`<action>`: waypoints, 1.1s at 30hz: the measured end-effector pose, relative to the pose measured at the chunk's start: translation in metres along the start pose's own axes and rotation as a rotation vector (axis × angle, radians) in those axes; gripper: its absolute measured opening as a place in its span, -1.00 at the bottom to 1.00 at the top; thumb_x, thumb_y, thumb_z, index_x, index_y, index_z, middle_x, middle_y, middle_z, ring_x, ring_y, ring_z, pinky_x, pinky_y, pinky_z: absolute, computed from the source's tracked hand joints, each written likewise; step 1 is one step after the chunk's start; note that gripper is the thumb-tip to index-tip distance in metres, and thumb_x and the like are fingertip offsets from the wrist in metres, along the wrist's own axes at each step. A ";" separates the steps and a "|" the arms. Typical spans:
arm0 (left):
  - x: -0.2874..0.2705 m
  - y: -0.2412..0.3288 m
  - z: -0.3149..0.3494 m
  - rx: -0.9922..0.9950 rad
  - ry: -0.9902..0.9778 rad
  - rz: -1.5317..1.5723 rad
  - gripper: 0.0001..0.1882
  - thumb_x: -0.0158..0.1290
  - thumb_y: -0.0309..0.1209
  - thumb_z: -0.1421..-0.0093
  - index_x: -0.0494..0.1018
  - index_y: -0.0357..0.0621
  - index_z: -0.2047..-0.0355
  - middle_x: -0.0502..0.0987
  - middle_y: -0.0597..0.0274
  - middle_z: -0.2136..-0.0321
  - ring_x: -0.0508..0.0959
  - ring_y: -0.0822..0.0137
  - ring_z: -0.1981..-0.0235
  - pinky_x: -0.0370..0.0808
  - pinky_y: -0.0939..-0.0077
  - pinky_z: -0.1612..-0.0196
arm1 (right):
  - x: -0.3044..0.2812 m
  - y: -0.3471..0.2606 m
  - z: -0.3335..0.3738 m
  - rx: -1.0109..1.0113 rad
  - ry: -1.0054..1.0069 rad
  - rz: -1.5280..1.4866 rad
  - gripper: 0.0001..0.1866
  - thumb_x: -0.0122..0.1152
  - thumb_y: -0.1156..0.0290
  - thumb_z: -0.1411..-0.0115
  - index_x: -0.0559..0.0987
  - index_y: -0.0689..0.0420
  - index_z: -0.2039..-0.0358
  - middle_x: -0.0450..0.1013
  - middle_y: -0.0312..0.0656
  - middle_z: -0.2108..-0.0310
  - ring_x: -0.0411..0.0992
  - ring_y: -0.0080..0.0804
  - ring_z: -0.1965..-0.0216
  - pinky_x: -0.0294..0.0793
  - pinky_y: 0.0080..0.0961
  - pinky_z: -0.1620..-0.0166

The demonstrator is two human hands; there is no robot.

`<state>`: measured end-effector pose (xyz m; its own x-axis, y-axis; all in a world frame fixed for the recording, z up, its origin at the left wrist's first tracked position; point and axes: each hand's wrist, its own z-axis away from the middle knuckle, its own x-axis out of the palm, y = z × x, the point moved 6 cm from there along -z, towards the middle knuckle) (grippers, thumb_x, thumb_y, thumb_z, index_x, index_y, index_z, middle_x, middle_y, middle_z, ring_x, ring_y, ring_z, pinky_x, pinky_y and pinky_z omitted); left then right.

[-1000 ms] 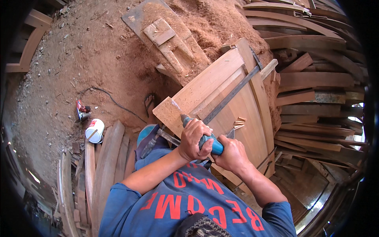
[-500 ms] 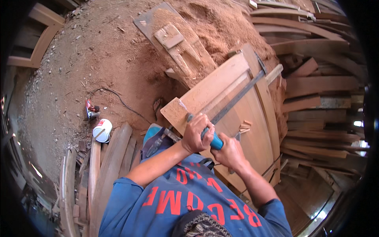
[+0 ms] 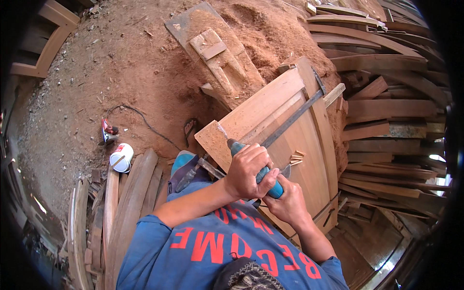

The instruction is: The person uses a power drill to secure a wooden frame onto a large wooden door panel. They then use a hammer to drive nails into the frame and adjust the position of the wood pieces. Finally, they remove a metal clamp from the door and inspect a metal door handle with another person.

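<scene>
A blue power drill (image 3: 263, 173) is gripped in both of my hands over the near left corner of a wooden panel (image 3: 290, 140). My left hand (image 3: 248, 169) wraps around the drill's middle. Behind it, my right hand (image 3: 287, 197) closes around the rear part. The drill's dark nose points at the panel's end rail; whether a bit touches the wood is hard to make out. A long metal bar clamp (image 3: 295, 116) lies across the panel. Several small wooden dowels (image 3: 297, 157) rest on it, just beyond my right hand.
A hammer (image 3: 193, 175) lies by my left forearm. Curved boards (image 3: 130, 208) and a white bucket (image 3: 122, 158) are at left, near a red tool (image 3: 109, 130) and a dark cord. Ahead is a sawdust-covered plank (image 3: 227, 53). Stacked timber (image 3: 386, 108) fills the right side.
Both hands and the drill's rear end have shifted back toward my body and slightly right. The drill's nose stays by the panel's corner, and more of the blue body shows.
</scene>
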<state>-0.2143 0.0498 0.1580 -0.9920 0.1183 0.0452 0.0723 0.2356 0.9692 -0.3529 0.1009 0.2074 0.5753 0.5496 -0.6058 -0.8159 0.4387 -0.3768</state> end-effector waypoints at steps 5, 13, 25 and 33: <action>-0.005 -0.009 0.003 -0.006 0.015 0.015 -0.76 0.14 -0.33 -0.11 0.38 -0.16 0.58 0.37 0.10 0.60 0.39 0.03 0.54 0.33 0.18 0.41 | 0.005 -0.003 -0.006 -0.012 -0.010 0.049 -0.70 0.41 0.33 0.04 0.53 0.21 0.37 0.55 0.19 0.46 0.54 0.26 0.34 0.52 0.00 0.27; -0.010 -0.011 0.003 -0.014 0.033 0.013 -0.75 0.14 -0.32 -0.12 0.37 -0.16 0.58 0.36 0.10 0.60 0.39 0.02 0.55 0.34 0.17 0.41 | 0.007 -0.008 -0.010 0.002 -0.024 0.075 -0.69 0.43 0.33 0.06 0.53 0.21 0.36 0.55 0.19 0.45 0.55 0.26 0.32 0.53 0.00 0.24; -0.014 -0.019 0.006 -0.028 0.087 -0.026 -0.77 0.12 -0.32 -0.13 0.36 -0.20 0.49 0.39 0.05 0.56 0.41 0.02 0.52 0.36 0.18 0.38 | -0.002 -0.023 -0.028 0.035 -0.132 0.225 -0.70 0.42 0.33 0.05 0.54 0.23 0.37 0.55 0.21 0.45 0.54 0.26 0.31 0.52 0.03 0.21; -0.021 -0.023 0.013 0.034 0.114 -0.008 -0.77 0.11 -0.30 -0.15 0.36 -0.18 0.45 0.46 0.07 0.52 0.43 0.06 0.51 0.38 0.21 0.38 | 0.001 -0.026 -0.032 0.017 -0.147 0.311 -0.68 0.44 0.32 0.07 0.53 0.21 0.39 0.55 0.17 0.46 0.55 0.22 0.31 0.53 0.02 0.20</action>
<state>-0.1939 0.0544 0.1316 -0.9978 0.0067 0.0667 0.0660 0.2692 0.9608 -0.3330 0.0674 0.1936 0.3026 0.7548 -0.5820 -0.9531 0.2452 -0.1776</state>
